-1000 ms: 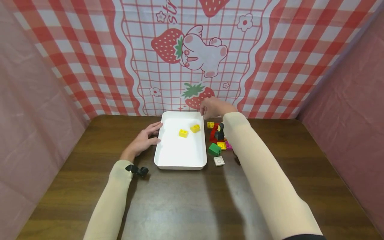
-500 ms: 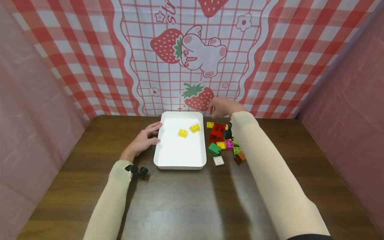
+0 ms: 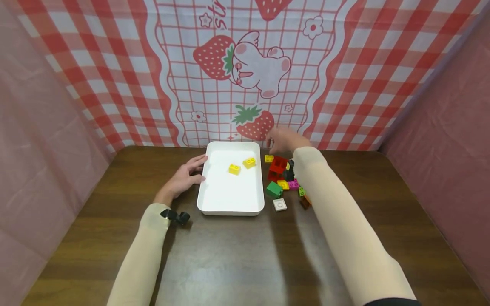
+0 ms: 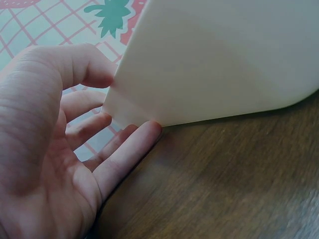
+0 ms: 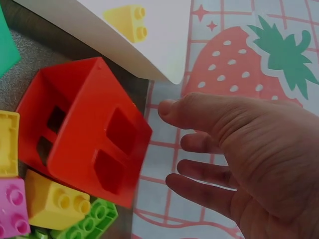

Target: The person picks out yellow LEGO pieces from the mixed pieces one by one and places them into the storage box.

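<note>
My left hand [image 3: 183, 177] rests against the left side of a white tray [image 3: 229, 195]. In the left wrist view its fingertips touch the tray wall [image 4: 199, 69], fingers spread and only slightly bent. Two yellow toy bricks, one [image 3: 234, 169] near the middle and another [image 3: 249, 162] farther right, lie in the tray. My right hand [image 3: 285, 139] hovers behind the loose bricks, past the tray's back right corner. The right wrist view shows its fingers extended and holding nothing, beside a red block with square openings [image 5: 99, 134]. A small yellow brick [image 3: 269, 159] lies just below that hand.
Right of the tray lie a green brick [image 3: 274, 190], a white square piece [image 3: 280, 205], a yellow piece [image 3: 283, 185], a pink brick [image 3: 293, 184] and a brown brick [image 3: 305, 201]. My right sleeve [image 3: 344, 212] covers part of the pile. A patterned cloth [image 3: 245, 119] stands behind the table.
My right hand has moved right, away from the tray's back right corner, then dipped slightly toward the bricks. My left hand and the two bricks in the tray have stayed put.
</note>
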A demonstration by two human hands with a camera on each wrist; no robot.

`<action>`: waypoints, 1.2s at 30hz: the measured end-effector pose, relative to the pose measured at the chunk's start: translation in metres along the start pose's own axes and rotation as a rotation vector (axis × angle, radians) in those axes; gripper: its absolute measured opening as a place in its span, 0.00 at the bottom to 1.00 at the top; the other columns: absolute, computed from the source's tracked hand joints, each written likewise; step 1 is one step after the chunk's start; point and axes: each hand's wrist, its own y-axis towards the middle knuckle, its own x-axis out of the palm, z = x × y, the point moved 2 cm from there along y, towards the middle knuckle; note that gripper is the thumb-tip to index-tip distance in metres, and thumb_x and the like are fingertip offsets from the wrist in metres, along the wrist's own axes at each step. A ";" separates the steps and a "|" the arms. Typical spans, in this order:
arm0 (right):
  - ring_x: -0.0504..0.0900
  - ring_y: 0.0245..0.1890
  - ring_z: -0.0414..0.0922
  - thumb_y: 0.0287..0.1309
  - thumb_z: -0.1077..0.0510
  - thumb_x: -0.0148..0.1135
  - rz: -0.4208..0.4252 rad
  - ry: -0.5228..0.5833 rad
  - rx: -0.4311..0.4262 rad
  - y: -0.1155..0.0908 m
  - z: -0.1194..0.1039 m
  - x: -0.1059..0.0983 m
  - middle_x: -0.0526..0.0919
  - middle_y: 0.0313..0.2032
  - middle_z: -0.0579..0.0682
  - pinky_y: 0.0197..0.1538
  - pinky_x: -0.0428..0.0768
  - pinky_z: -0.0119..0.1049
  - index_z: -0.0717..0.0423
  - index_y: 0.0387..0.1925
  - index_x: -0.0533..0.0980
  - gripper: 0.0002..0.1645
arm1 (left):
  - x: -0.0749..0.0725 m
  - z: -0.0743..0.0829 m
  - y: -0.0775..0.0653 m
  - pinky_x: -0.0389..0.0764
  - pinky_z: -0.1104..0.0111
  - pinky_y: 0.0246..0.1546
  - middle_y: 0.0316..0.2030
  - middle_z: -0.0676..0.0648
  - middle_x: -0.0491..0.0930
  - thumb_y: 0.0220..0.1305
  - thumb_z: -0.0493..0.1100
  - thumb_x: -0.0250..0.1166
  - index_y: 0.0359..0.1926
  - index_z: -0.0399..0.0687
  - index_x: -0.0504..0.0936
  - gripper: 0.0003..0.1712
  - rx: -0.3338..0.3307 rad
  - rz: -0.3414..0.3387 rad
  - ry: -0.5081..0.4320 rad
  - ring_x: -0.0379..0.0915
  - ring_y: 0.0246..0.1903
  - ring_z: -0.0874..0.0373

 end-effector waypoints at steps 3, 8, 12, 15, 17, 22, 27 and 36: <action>0.86 0.52 0.55 0.74 0.59 0.72 -0.012 0.017 0.018 0.003 0.001 0.006 0.88 0.61 0.57 0.62 0.91 0.52 0.54 0.60 0.86 0.16 | 0.000 0.000 0.000 0.82 0.53 0.70 0.92 0.38 0.51 0.77 0.37 0.66 0.89 0.43 0.59 0.46 0.001 -0.002 0.004 0.66 0.81 0.30; 0.85 0.56 0.56 0.74 0.60 0.72 -0.026 0.029 0.012 0.008 0.003 0.014 0.88 0.64 0.58 0.67 0.89 0.54 0.55 0.62 0.86 0.18 | 0.000 -0.001 0.001 0.81 0.46 0.73 0.92 0.40 0.51 0.78 0.38 0.66 0.90 0.44 0.59 0.46 -0.016 -0.004 -0.005 0.65 0.82 0.31; 0.86 0.59 0.57 0.73 0.59 0.73 -0.029 -0.005 -0.007 0.011 0.003 0.018 0.89 0.64 0.59 0.69 0.88 0.54 0.56 0.63 0.86 0.20 | 0.001 -0.001 0.001 0.79 0.41 0.76 0.93 0.42 0.50 0.78 0.38 0.66 0.90 0.46 0.59 0.45 -0.032 -0.003 -0.014 0.65 0.82 0.32; 0.87 0.59 0.57 0.72 0.59 0.74 -0.026 -0.026 -0.018 0.014 0.004 0.021 0.90 0.64 0.59 0.69 0.88 0.53 0.57 0.63 0.86 0.21 | 0.001 -0.001 0.001 0.79 0.42 0.75 0.92 0.40 0.51 0.77 0.38 0.66 0.90 0.45 0.59 0.46 -0.024 -0.003 -0.007 0.65 0.82 0.32; 0.87 0.58 0.57 0.72 0.60 0.74 -0.021 -0.035 -0.032 0.016 0.005 0.023 0.90 0.63 0.59 0.68 0.88 0.53 0.58 0.62 0.87 0.20 | 0.001 0.000 0.000 0.79 0.44 0.75 0.92 0.39 0.51 0.77 0.38 0.66 0.89 0.44 0.59 0.46 -0.018 -0.002 -0.001 0.65 0.81 0.31; 0.85 0.59 0.58 0.70 0.61 0.74 -0.014 -0.030 -0.042 0.018 0.005 0.027 0.89 0.65 0.61 0.70 0.86 0.54 0.59 0.64 0.86 0.23 | 0.000 0.001 -0.001 0.78 0.44 0.75 0.92 0.38 0.51 0.77 0.38 0.67 0.89 0.43 0.59 0.46 -0.009 -0.002 0.007 0.66 0.81 0.30; 0.84 0.65 0.59 0.71 0.60 0.74 -0.032 -0.029 -0.026 0.016 0.003 0.033 0.85 0.70 0.62 0.74 0.83 0.56 0.60 0.68 0.84 0.26 | 0.000 0.002 -0.001 0.78 0.43 0.75 0.92 0.37 0.51 0.77 0.38 0.66 0.89 0.43 0.59 0.46 -0.008 -0.001 0.008 0.66 0.81 0.30; 0.83 0.65 0.57 0.72 0.58 0.75 -0.075 -0.015 0.016 0.017 0.002 0.039 0.83 0.70 0.61 0.75 0.84 0.55 0.58 0.68 0.84 0.26 | -0.001 0.001 0.000 0.81 0.55 0.70 0.92 0.39 0.52 0.77 0.38 0.66 0.89 0.43 0.59 0.45 -0.013 -0.001 0.018 0.66 0.81 0.31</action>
